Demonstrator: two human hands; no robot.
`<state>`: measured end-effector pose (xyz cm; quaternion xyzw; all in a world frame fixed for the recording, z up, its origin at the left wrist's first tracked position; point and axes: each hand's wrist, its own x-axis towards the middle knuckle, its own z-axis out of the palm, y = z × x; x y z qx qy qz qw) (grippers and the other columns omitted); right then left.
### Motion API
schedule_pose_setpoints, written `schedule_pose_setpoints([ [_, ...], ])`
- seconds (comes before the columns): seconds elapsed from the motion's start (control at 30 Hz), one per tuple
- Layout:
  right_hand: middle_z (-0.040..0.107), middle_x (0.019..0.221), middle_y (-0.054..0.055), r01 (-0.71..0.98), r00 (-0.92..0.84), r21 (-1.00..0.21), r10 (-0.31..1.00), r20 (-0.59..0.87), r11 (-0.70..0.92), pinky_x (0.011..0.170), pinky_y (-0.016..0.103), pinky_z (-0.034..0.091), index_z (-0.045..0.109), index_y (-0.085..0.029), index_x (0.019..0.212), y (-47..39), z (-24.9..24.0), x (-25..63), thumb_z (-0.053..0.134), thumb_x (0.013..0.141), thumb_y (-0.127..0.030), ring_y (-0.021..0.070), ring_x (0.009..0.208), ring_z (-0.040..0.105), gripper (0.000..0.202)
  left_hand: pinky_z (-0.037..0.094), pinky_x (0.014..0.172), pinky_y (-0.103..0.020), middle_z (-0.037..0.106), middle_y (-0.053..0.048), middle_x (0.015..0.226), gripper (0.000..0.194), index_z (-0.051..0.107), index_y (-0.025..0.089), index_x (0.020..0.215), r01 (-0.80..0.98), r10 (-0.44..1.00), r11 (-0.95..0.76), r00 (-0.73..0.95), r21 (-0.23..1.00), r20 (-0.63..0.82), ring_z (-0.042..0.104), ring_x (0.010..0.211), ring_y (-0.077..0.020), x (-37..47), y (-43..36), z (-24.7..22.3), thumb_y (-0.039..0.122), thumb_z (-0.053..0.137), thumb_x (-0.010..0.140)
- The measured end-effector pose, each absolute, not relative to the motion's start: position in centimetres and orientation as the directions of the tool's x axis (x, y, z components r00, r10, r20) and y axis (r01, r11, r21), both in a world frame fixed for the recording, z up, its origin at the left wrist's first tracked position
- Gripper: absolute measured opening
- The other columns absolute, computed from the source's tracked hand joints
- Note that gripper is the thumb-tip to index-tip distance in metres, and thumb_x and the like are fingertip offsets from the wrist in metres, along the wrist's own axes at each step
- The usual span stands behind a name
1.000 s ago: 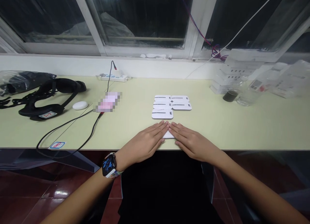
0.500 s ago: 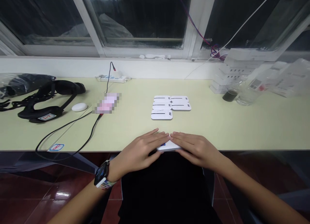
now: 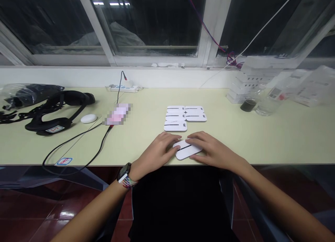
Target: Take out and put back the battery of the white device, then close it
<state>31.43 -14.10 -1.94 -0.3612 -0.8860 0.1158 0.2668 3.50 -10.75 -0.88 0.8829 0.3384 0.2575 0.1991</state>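
A white card (image 3: pixel 188 152) with rounded corners and a black line across it lies tilted near the table's front edge. My left hand (image 3: pixel 160 148) grips its left end, thumb on the top face and fingers at the far side. From the right, my right hand (image 3: pixel 212 148) holds the same card, with fingers over the far edge and the thumb at the near edge. Whether it is one card or a thin stack, I cannot tell. Just beyond are several similar white cards (image 3: pixel 175 126) in two adjoining columns, each with a black line and a letter-like mark.
A black headset (image 3: pixel 49 125), a white oval object (image 3: pixel 89 118) and a blurred-out phone-like item (image 3: pixel 117 114) with a cable are on the left. A power strip (image 3: pixel 124 88) is at the back. White boxes (image 3: pixel 240 85), a dark-bottomed cup (image 3: pixel 248 104) and a clear bottle (image 3: pixel 264 108) stand right.
The card has turned over from a face with a blue mark to one with a black line, and moved slightly away from the table edge. Both hands have shifted their grip on it.
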Motion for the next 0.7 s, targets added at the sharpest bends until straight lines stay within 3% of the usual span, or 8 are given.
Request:
schedule_pose_setpoints([
  [0.23, 0.065, 0.145, 0.010, 0.524, -0.641, -0.484, 0.699, 0.317, 0.701, 0.114, 0.051, 0.055, 0.063, -0.033, 0.146, -13.6, -1.3, 31.7, 0.074, 0.101, -0.031, 0.0300, 0.136, 0.061, 0.047, 0.050, 0.116, -0.051, 0.068, -0.008, 0.142, 0.036, 0.061, 0.027, 0.147, 0.505, 0.646, -0.755, 0.683, 0.418, 0.341, 0.058, 0.136, -0.0306, 3.3, -9.9, 0.2, 0.036, 0.053, 0.113],
  [0.4, 0.069, 0.138, 0.009, 0.456, -0.671, -0.517, 0.661, 0.335, 0.725, 0.111, 0.051, 0.055, 0.071, -0.034, 0.139, -11.0, -0.1, 33.2, 0.074, 0.101, -0.039, 0.0299, 0.131, 0.064, 0.039, 0.042, 0.123, -0.053, 0.061, -0.009, 0.155, 0.043, 0.057, 0.026, 0.153, 0.505, 0.589, -0.804, 0.749, 0.313, 0.305, 0.050, 0.148, -0.0314, 3.7, -7.2, 0.9, 0.043, 0.047, 0.115],
  [0.53, 0.072, 0.135, 0.008, 0.533, -0.530, -0.546, 0.758, 0.379, 0.646, 0.114, 0.052, 0.051, 0.076, -0.033, 0.130, -6.1, 0.5, 36.1, 0.078, 0.096, -0.046, 0.0317, 0.128, 0.066, 0.037, 0.035, 0.129, -0.056, 0.055, -0.011, 0.164, 0.049, 0.055, 0.025, 0.158, 0.524, 0.586, -0.807, 0.765, 0.271, 0.268, 0.044, 0.155, -0.0336, 4.5, -4.4, 0.6, 0.046, 0.045, 0.115],
  [0.7, 0.074, 0.136, 0.010, 0.715, -0.201, -0.611, 0.937, 0.284, 0.339, 0.114, 0.053, 0.051, 0.080, -0.026, 0.123, 1.7, -0.3, 38.7, 0.077, 0.089, -0.040, 0.0337, 0.126, 0.067, 0.037, 0.030, 0.129, -0.063, 0.042, -0.007, 0.176, 0.054, 0.051, 0.027, 0.163, 0.599, 0.637, -0.769, 0.748, 0.224, 0.185, 0.030, 0.163, -0.0409, 5.5, -3.4, -0.4, 0.049, 0.043, 0.114],
])
